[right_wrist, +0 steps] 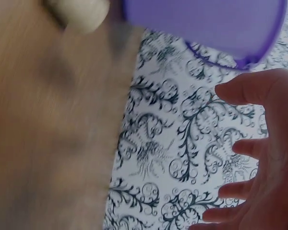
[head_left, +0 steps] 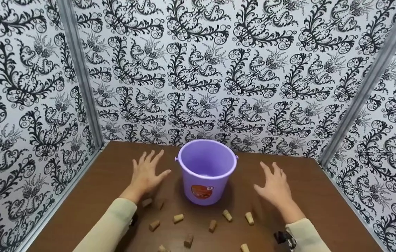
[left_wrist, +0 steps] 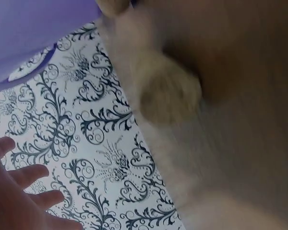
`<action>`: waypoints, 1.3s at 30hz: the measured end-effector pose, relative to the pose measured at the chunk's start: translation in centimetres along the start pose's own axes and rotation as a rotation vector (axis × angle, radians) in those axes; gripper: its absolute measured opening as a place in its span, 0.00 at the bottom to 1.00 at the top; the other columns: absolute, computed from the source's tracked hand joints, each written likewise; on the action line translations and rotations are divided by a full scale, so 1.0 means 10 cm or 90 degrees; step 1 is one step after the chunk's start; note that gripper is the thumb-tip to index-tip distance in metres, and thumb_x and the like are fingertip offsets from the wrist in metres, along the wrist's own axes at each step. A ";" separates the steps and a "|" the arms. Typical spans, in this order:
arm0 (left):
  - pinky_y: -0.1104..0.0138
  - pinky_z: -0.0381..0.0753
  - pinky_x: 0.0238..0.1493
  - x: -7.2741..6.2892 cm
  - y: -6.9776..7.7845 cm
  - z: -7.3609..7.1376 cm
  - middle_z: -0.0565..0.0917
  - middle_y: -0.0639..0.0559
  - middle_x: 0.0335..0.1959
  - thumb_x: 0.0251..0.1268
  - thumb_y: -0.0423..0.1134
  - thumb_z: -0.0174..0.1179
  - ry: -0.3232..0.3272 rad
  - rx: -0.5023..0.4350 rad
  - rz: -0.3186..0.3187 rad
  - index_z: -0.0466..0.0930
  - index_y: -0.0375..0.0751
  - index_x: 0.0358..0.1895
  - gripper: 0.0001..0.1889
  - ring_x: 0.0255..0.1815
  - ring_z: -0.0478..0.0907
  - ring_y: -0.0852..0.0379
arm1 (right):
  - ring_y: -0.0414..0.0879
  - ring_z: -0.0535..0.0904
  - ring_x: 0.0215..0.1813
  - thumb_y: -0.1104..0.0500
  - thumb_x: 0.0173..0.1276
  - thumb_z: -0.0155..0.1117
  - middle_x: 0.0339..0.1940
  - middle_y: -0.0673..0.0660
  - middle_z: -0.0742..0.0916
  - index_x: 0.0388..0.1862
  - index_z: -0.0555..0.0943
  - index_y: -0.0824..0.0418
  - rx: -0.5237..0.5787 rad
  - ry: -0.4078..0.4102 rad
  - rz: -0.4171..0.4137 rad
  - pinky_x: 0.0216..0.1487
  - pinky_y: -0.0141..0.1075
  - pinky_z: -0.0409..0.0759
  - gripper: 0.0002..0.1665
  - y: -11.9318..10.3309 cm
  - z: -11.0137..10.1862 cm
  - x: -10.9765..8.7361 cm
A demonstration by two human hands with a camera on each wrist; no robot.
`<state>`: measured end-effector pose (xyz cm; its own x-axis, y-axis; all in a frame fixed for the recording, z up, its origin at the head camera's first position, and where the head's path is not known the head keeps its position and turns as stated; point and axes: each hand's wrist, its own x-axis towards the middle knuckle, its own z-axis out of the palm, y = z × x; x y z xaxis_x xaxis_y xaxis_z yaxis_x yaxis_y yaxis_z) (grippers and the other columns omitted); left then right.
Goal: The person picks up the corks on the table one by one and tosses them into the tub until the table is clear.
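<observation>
A purple bucket [head_left: 205, 189] with a red oval label stands upright at the middle of the brown table. To its left hovers my left hand [head_left: 147, 176], fingers spread, touching nothing. My right hand [head_left: 275, 185] is on the bucket's other side, also spread and holding nothing. Several corks lie scattered in front of the bucket, among them a pale cork [head_left: 249, 218], a brown cork [head_left: 188, 240] and one cork [head_left: 154, 225] near the left forearm. In the left wrist view a blurred cork [left_wrist: 168, 93] shows close up. The right wrist view catches a pale cork [right_wrist: 86, 14] beside the bucket [right_wrist: 206, 24].
Behind and on both sides rise white walls [head_left: 198, 70] with black scroll patterns, joined by grey corner posts [head_left: 82, 73]. The brown table [head_left: 324, 210] reaches back to the rear wall. A dark wrist strap [head_left: 282, 237] shows at the right cuff.
</observation>
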<state>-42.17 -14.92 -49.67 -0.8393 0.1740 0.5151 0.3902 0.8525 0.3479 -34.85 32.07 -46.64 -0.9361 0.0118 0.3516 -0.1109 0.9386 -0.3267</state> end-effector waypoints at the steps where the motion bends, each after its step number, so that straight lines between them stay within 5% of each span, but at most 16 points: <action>1: 0.20 0.44 0.75 0.00 0.03 0.00 0.66 0.34 0.82 0.67 0.71 0.60 0.005 -0.013 -0.003 0.63 0.55 0.84 0.46 0.83 0.58 0.24 | 0.85 0.61 0.76 0.49 0.63 0.75 0.82 0.81 0.61 0.83 0.64 0.58 0.011 -0.002 0.000 0.65 0.78 0.72 0.52 -0.03 -0.03 -0.02; 9: 0.27 0.58 0.78 0.07 0.42 -0.05 0.72 0.36 0.79 0.74 0.63 0.58 0.048 -0.170 -0.039 0.67 0.49 0.82 0.39 0.79 0.66 0.28 | 0.81 0.68 0.74 0.49 0.63 0.75 0.80 0.78 0.67 0.82 0.66 0.56 0.062 -0.007 -0.011 0.66 0.77 0.73 0.50 -0.32 -0.17 -0.19; 16: 0.39 0.71 0.75 0.16 0.68 0.00 0.79 0.35 0.72 0.78 0.55 0.58 0.091 -0.288 -0.099 0.73 0.42 0.76 0.31 0.72 0.77 0.33 | 0.76 0.75 0.69 0.50 0.62 0.76 0.73 0.74 0.75 0.76 0.74 0.58 0.083 0.039 -0.049 0.66 0.72 0.76 0.44 -0.47 -0.22 -0.29; 23: 0.42 0.75 0.73 0.27 0.80 0.05 0.84 0.35 0.65 0.79 0.51 0.57 0.127 -0.333 -0.156 0.76 0.39 0.72 0.27 0.67 0.81 0.35 | 0.68 0.82 0.62 0.52 0.59 0.79 0.61 0.68 0.84 0.65 0.83 0.59 0.085 0.070 -0.065 0.63 0.64 0.81 0.34 -0.47 -0.14 -0.31; 29: 0.45 0.79 0.69 0.32 0.91 0.12 0.89 0.38 0.58 0.82 0.47 0.55 0.133 -0.401 -0.191 0.79 0.37 0.69 0.23 0.60 0.85 0.39 | 0.61 0.85 0.57 0.52 0.58 0.79 0.54 0.61 0.86 0.58 0.85 0.57 0.083 0.045 -0.065 0.61 0.58 0.83 0.28 -0.47 0.00 -0.27; 39: 0.44 0.77 0.70 0.29 0.93 0.22 0.88 0.36 0.60 0.81 0.46 0.54 0.149 -0.439 -0.232 0.80 0.35 0.67 0.22 0.63 0.83 0.36 | 0.58 0.86 0.51 0.54 0.56 0.80 0.47 0.58 0.88 0.53 0.86 0.56 0.087 0.008 -0.071 0.58 0.56 0.84 0.25 -0.42 0.15 -0.36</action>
<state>-41.82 -5.40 -46.62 -0.8873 -0.2283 0.4007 0.3178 0.3270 0.8900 -31.52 27.62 -47.87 -0.9112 -0.0837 0.4033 -0.2584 0.8787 -0.4014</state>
